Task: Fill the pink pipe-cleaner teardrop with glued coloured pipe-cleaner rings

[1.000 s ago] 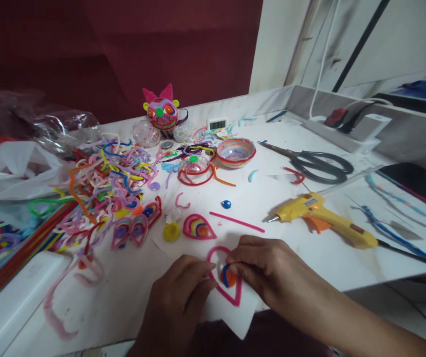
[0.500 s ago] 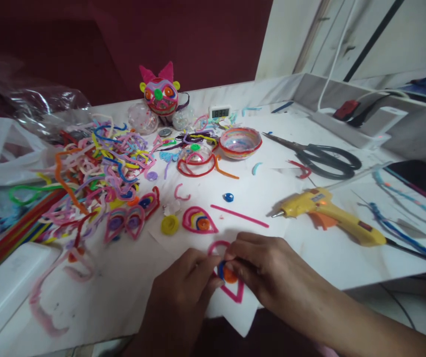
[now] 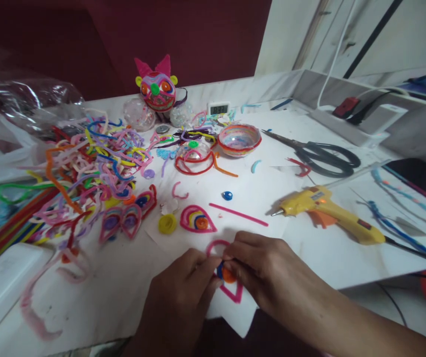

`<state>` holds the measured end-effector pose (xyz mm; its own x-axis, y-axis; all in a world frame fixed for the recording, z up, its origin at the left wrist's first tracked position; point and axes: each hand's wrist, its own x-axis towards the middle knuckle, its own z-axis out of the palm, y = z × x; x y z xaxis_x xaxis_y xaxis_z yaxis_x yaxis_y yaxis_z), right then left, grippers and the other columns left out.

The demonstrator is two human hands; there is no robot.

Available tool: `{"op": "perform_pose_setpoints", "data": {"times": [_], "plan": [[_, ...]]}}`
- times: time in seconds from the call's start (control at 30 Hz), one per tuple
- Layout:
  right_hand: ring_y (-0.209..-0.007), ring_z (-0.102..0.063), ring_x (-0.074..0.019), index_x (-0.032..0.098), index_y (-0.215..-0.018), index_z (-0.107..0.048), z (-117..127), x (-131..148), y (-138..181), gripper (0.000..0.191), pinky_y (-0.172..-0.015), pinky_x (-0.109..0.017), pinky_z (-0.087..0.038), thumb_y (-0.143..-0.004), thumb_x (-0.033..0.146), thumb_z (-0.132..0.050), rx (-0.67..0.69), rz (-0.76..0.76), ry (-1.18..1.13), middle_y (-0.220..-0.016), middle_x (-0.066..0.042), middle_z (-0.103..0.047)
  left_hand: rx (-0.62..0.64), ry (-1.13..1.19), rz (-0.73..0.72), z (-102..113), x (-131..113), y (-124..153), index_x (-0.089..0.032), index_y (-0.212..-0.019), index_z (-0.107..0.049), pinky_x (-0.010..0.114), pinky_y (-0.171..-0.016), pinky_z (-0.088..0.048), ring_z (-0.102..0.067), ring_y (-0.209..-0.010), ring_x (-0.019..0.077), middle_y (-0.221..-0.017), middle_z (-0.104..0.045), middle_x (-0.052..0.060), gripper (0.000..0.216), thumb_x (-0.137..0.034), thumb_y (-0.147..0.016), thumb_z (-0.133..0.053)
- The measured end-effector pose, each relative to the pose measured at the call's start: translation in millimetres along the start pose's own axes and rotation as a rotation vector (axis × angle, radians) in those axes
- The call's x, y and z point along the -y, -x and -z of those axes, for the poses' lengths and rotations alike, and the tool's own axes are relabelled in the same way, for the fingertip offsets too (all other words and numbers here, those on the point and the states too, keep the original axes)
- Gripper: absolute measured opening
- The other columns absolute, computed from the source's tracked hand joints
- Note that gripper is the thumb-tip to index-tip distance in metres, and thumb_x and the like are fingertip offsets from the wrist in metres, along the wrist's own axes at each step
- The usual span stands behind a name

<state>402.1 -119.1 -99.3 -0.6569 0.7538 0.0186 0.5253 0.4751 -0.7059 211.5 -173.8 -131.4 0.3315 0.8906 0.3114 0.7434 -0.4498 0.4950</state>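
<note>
Leftward, stem pile [image 3: 112, 158]: loose, many-coloured tangle.
Left hand [image 3: 183, 277]: my fingertips pinched on the blue strip [image 3: 219, 271].
Pink outline [image 3: 237, 296]: between my hands, fingers partly covering it.
Right hand [image 3: 263, 263]: fingertips closed on the strip, beside orange disc [image 3: 229, 275].
Glue gun [image 3: 324, 211]: lies farther right.

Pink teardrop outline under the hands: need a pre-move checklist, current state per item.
1. Left hand at the work: ok, fingertips beside the blue strip.
2. Right hand at the work: ok, thumb and finger pinched near the strip's top end.
3. Orange disc inside the pink outline: ok, partly covered by fingers.
4. Blue strip flush against the disc: cannot tell, fingertips hide much of the join.
5. Whole outline visible: not ok, the hands cover part of both sides.
6. Glue gun clear of the hands: ok, it lies apart, beyond the right hand.
</note>
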Motion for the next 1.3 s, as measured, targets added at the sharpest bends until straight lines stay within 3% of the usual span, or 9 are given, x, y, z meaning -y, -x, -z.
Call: {"op": "perform_pose_setpoints", "data": {"times": [0.23,0.43,0.63,0.9,1.07,1.3], "plan": [[-0.070,-0.052,-0.0129,0.018,-0.088,-0.061,3.4,1.0,4.4,0.022,-0.061,-0.026,-0.040,-0.091,0.003,-0.044,0.014,0.043,-0.025,-0.085,-0.002,-0.055,0.011,-0.028,-0.009,0.5,-0.2,-0.4,-0.024,-0.119,-0.060,0.023,-0.065,-0.055,-0.065,-0.075,0.0128,-0.092,-0.061,0.001,0.025,-0.022,-0.096,-0.051],[-0.075,-0.055,-0.0134,0.022,-0.091,-0.059,13.0,-8.8,11.5,0.021,-0.066,-0.027,-0.042,-0.093,0.008,-0.043,-0.033,0.053,0.006,-0.089,-0.001,-0.057,0.031,-0.019,0.003,3.0,-0.6,-1.8,-0.025,-0.117,-0.059,0.022,-0.066,-0.054,-0.066,-0.077,0.0121,-0.093,-0.061,0.000,0.023,-0.022,-0.096,-0.049],[-0.083,-0.056,-0.0146,0.021,-0.087,-0.059,14.6,-17.8,15.8,0.021,-0.072,-0.027,-0.044,-0.093,0.008,-0.044,0.039,0.092,0.039,-0.093,-0.004,-0.057,0.042,-0.042,0.012,2.8,-1.6,-0.9,-0.027,-0.120,-0.058,0.022,-0.065,-0.055,-0.066,-0.075,0.0124,-0.092,-0.060,0.000,0.026,-0.023,-0.097,-0.048],[-0.078,-0.056,-0.0142,0.020,-0.093,-0.063,11.5,-15.3,16.5,0.025,-0.067,-0.026,-0.043,-0.091,0.004,-0.044,0.045,0.122,0.077,-0.091,-0.004,-0.056,0.050,-0.103,0.023,0.6,-1.9,0.6,-0.025,-0.121,-0.060,0.023,-0.062,-0.055,-0.065,-0.072,0.0127,-0.091,-0.061,0.002,0.027,-0.025,-0.097,-0.047],[-0.076,-0.053,-0.0152,0.017,-0.087,-0.061,11.7,-12.0,17.1,0.022,-0.065,-0.028,-0.042,-0.092,0.004,-0.044,0.041,0.122,0.087,-0.089,-0.004,-0.055,0.047,-0.151,-0.015,0.4,-3.0,0.0,-0.023,-0.123,-0.059,0.023,-0.061,-0.056,-0.066,-0.072,0.0134,-0.091,-0.062,0.003,0.028,-0.025,-0.098,-0.046],[-0.074,-0.050,-0.0151,0.018,-0.091,-0.062,10.7,-10.2,17.9,0.023,-0.062,-0.026,-0.040,-0.091,0.003,-0.045,0.042,0.105,0.112,-0.087,-0.003,-0.053,0.022,-0.102,-0.015,0.8,-2.5,-2.1,-0.024,-0.117,-0.059,0.020,-0.064,-0.055,-0.067,-0.076,0.0124,-0.092,-0.062,0.002,0.023,-0.022,-0.098,-0.047]]}}
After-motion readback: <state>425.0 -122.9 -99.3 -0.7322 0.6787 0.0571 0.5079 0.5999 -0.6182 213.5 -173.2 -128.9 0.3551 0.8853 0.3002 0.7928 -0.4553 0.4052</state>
